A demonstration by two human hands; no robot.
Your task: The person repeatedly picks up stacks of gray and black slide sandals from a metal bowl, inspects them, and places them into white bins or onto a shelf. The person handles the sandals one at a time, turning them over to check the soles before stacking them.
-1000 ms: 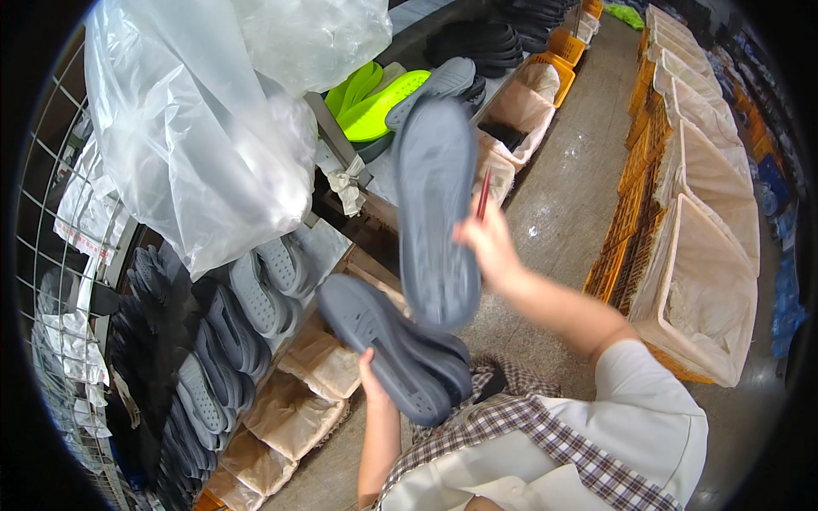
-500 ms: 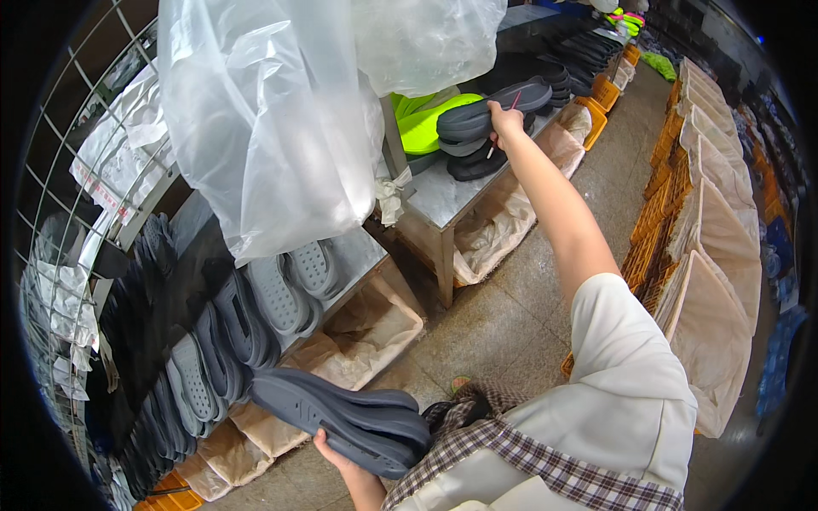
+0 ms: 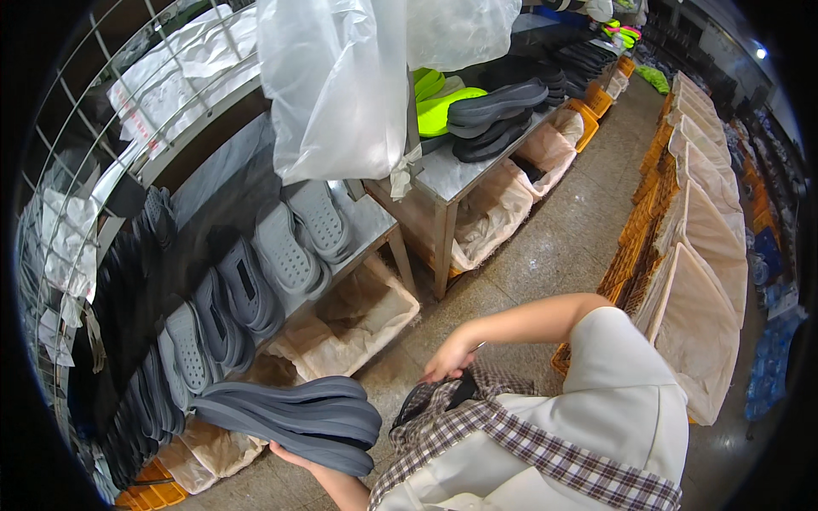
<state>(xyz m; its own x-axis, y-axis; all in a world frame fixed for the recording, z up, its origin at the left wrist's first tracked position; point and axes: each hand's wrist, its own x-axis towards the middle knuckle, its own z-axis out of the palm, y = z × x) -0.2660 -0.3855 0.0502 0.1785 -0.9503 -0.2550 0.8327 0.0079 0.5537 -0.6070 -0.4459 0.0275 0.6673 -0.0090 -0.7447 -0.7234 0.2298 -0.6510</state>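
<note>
In my left hand [image 3: 294, 456] is a stack of dark grey foam shoe soles [image 3: 294, 413], gripped from below at the front of my body. My right hand [image 3: 450, 358] is bent back close to my checked apron [image 3: 477, 409], its fingers curled. A small pale end of a thin pen-like stick shows beside that hand; the rest is hidden. To my left, light grey perforated soles [image 3: 288, 251] and darker grey soles [image 3: 247, 285] lie in a row on a metal table. On the farther table, grey soles [image 3: 494, 111] rest on black ones beside neon yellow soles [image 3: 439, 111].
Clear plastic bags [image 3: 332, 94] hang over the tables. Cloth-lined baskets [image 3: 358, 328] stand beneath the table edges. Along the right runs a row of orange baskets [image 3: 635, 230] with pale liners. A wire grid [image 3: 94, 102] with papers is at the left, and a tiled floor [image 3: 545, 247] lies between.
My right hand has come back from the grey soles on the far table to my apron. Those soles stay there. The stack in my left hand has shifted left.
</note>
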